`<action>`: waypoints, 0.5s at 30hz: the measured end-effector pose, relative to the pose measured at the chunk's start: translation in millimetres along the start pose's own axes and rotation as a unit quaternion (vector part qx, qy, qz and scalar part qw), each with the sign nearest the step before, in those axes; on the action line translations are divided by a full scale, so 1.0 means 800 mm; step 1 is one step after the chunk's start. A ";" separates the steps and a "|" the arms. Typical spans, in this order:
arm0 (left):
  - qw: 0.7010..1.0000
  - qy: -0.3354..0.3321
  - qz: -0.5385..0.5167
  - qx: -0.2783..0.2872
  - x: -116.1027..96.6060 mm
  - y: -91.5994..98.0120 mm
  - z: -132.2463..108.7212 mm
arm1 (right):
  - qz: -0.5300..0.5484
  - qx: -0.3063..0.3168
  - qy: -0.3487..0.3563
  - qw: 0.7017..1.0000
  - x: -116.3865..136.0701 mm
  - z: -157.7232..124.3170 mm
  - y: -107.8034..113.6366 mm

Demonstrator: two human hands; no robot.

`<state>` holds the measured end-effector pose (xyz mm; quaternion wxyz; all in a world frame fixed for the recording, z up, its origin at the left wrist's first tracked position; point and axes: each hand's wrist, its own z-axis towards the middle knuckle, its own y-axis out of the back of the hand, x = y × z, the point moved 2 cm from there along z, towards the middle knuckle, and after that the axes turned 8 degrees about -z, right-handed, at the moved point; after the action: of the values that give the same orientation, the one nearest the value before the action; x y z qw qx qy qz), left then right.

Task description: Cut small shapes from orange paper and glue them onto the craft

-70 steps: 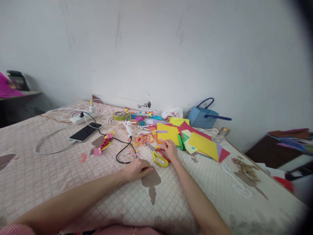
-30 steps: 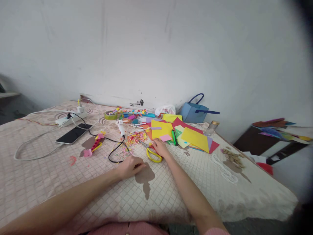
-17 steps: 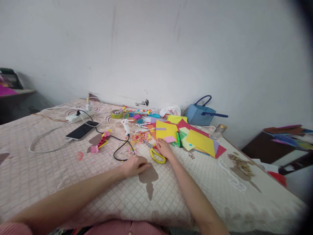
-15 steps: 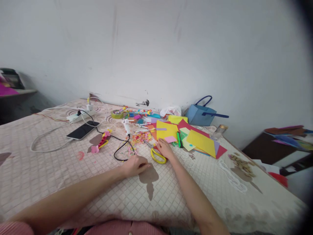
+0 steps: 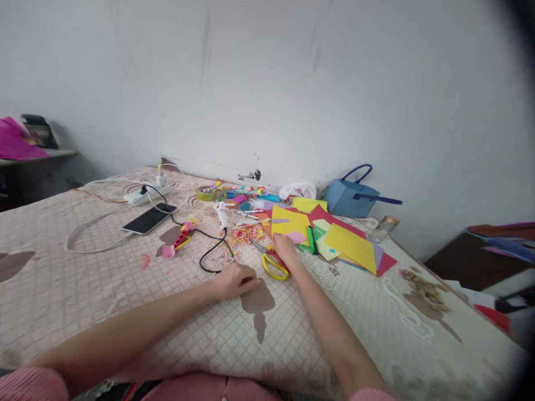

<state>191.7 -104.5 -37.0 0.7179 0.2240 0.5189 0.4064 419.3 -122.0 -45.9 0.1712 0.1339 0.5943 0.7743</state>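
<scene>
My left hand [image 5: 234, 280] rests on the patterned bedspread [image 5: 125, 301] with its fingers curled under; what they hold, if anything, is hidden. My right hand [image 5: 286, 249] lies flat with fingers stretched out. It lies partly over the yellow-handled scissors [image 5: 275, 268]. Its fingertips are next to a small pink paper piece [image 5: 298, 237] and a yellow sheet [image 5: 288, 221]. A heap of paper scraps [image 5: 242, 235] lies just left of the right hand.
Coloured paper sheets [image 5: 349, 245], a green marker [image 5: 311, 240] and a blue bag [image 5: 349, 199] lie to the right. A glue gun [image 5: 220, 214] with a black cord, a phone [image 5: 149, 219], a power strip [image 5: 144, 195] and a tape roll [image 5: 205, 193] lie to the left. A jar [image 5: 387, 225] stands by the wall.
The view has swung a little. My right hand has drawn back slightly from the yellow sheet onto the scissors. My left hand has stayed put.
</scene>
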 end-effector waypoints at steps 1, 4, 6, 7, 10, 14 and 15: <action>1.000 0.000 0.001 -0.001 0.000 0.000 0.000 | 0.007 -0.003 -0.006 1.000 -0.001 0.000 -0.001; 1.000 -0.004 0.002 -0.003 0.001 -0.002 0.000 | 0.036 -0.023 -0.023 0.999 -0.003 0.001 -0.005; 1.000 -0.005 0.000 -0.005 0.001 -0.002 0.000 | 0.064 -0.048 -0.038 0.996 -0.005 0.001 -0.004; 1.000 -0.005 -0.001 -0.005 0.001 -0.001 0.000 | 0.080 -0.066 -0.047 0.994 -0.007 0.002 -0.003; 1.000 -0.005 -0.003 0.002 0.000 0.000 0.000 | 0.135 -0.138 -0.085 0.977 -0.016 0.005 0.009; 1.000 -0.005 -0.004 0.007 -0.002 0.001 0.001 | 0.217 -0.253 -0.142 0.932 -0.038 0.006 0.039; 1.000 -0.006 -0.005 0.006 -0.002 0.001 0.001 | 0.235 -0.278 -0.155 0.919 -0.044 0.005 0.046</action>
<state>191.9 -105.1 -35.5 0.7217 0.2279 0.5183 0.3982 448.8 -142.0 -9.1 0.1050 0.3352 0.2731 0.8956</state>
